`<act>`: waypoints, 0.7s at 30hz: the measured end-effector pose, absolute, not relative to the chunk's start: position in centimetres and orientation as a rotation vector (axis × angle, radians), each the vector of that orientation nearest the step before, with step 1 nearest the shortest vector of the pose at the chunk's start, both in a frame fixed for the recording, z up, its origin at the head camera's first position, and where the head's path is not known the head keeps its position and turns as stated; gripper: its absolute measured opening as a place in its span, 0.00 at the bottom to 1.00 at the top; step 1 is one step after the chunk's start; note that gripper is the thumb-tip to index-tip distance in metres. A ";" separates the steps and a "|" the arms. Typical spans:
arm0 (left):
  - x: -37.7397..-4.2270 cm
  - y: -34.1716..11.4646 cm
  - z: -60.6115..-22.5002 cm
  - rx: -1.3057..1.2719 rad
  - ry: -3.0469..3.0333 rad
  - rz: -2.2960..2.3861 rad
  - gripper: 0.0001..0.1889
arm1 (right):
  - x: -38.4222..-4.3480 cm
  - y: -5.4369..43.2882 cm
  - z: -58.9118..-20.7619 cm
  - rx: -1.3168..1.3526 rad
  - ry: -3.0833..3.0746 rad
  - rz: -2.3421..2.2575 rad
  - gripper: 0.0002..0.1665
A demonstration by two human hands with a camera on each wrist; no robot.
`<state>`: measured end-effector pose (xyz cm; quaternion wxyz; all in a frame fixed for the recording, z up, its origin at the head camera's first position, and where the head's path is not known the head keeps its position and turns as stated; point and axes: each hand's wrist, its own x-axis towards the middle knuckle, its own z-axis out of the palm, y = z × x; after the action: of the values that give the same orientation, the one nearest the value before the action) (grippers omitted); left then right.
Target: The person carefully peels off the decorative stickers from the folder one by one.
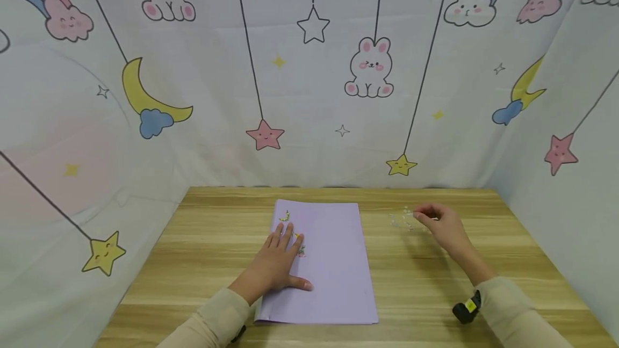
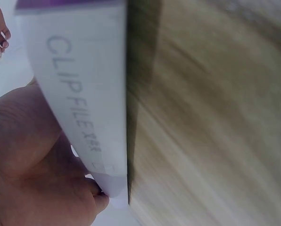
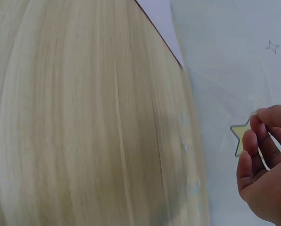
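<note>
A purple clip file (image 1: 333, 262) lies closed on the table, with small stickers such as a yellow moon (image 1: 284, 216) near its upper left. My left hand (image 1: 278, 265) rests on the cover with fingers spread, partly hiding the stickers. In the left wrist view, the file's pale spine (image 2: 84, 89) reads CLIP FILE beside that hand. To the right of the file, above the table, my right hand (image 1: 445, 230) pinches a small see-through sticker between thumb and index finger; its outline is faint. Clear pieces with pale marks (image 1: 405, 219) show just left of the fingertips; whether they join the sticker I cannot tell.
The wooden table (image 1: 213, 240) reaches back to a white cloth (image 1: 314, 90) printed with stars, rabbits, moons and rainbows. Cloth also hangs at both sides. A black wrist device (image 1: 466, 309) is on my right wrist.
</note>
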<state>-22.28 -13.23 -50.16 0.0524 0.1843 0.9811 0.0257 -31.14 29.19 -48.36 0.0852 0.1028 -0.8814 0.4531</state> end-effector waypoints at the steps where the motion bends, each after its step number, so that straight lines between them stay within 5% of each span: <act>1: -22.3 -13.2 -50.2 0.562 2.985 0.080 0.66 | -31.1 29.6 -48.3 0.294 -2.626 1.359 0.17; 21: -22.4 -13.2 -50.1 0.564 2.973 0.098 0.65 | -32.2 36.4 -51.3 -0.005 -2.638 1.304 0.19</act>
<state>-22.42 -13.24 -50.14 0.0571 0.1859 0.9804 0.0322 -32.17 36.37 -51.33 0.0993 -0.0016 -0.8920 0.4410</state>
